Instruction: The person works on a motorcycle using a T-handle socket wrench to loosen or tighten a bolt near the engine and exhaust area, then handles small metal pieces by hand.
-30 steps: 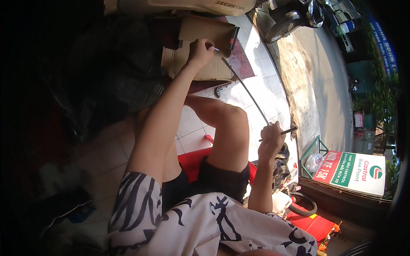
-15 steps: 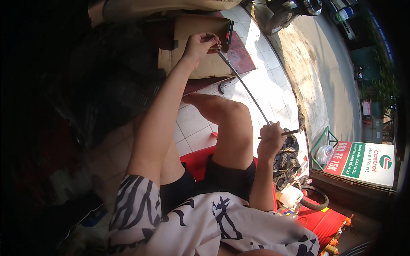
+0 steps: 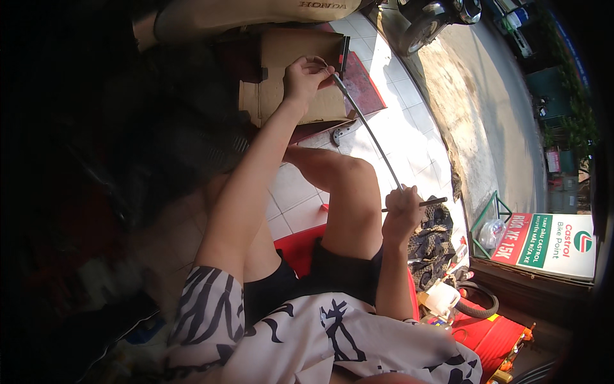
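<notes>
My left hand point(image 3: 307, 82) is closed in a pinch at the upper end of a long, thin metal T-handle tool point(image 3: 374, 141), where a small silvery piece shows at the fingertips, too small to name. My right hand point(image 3: 403, 211) grips the lower end, fingers wrapped round the dark crossbar point(image 3: 433, 201). The rod slants from upper middle to lower right, over my bare knee point(image 3: 352, 182). Beyond my left hand an open cardboard box point(image 3: 294, 48) rests on a dark red board point(image 3: 364, 83).
A beige motorbike body point(image 3: 249, 16) is overhead, a black scooter point(image 3: 422, 35) at upper right beside the road. Under me is a red stool point(image 3: 297, 249) on white tiles. At right are a patterned cloth point(image 3: 428, 246), signboard point(image 3: 566, 246), tyre point(image 3: 486, 301) and red toolbox point(image 3: 486, 342).
A second ago my left hand was apart from the rod's tip; it moved onto it by half a second ago and has since shifted slightly right. My right hand keeps its grip.
</notes>
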`<state>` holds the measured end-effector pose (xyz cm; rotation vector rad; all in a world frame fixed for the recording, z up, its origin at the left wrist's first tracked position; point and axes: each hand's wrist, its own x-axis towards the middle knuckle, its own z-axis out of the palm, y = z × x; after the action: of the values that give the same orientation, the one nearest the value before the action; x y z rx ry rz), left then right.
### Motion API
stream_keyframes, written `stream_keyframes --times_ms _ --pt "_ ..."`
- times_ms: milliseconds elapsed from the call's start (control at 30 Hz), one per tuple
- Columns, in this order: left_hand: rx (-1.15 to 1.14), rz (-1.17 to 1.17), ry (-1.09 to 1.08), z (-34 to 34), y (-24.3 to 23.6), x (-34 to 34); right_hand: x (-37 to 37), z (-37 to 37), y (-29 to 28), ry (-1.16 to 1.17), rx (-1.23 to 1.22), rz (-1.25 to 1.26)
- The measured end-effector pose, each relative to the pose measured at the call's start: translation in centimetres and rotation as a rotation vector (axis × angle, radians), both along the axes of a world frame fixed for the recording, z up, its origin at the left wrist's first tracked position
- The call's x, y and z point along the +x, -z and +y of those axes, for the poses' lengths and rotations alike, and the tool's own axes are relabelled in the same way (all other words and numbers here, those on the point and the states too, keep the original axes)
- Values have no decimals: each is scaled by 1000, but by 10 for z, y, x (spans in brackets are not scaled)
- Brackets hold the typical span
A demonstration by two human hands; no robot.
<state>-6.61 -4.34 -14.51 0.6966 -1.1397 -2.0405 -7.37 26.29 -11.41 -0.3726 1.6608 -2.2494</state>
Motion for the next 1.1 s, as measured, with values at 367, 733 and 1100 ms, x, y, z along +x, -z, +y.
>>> stream_keyframes --times_ms 367,733,1100 --pt "-85 116 -130 23 -15 -12 49 -18 7 -138 128 221" --pt "-417 143 -96 43 -67 -11 44 -18 -8 -55 199 621" --pt "-363 193 161 18 -118 -33 -29 -33 -62 -81 100 633"
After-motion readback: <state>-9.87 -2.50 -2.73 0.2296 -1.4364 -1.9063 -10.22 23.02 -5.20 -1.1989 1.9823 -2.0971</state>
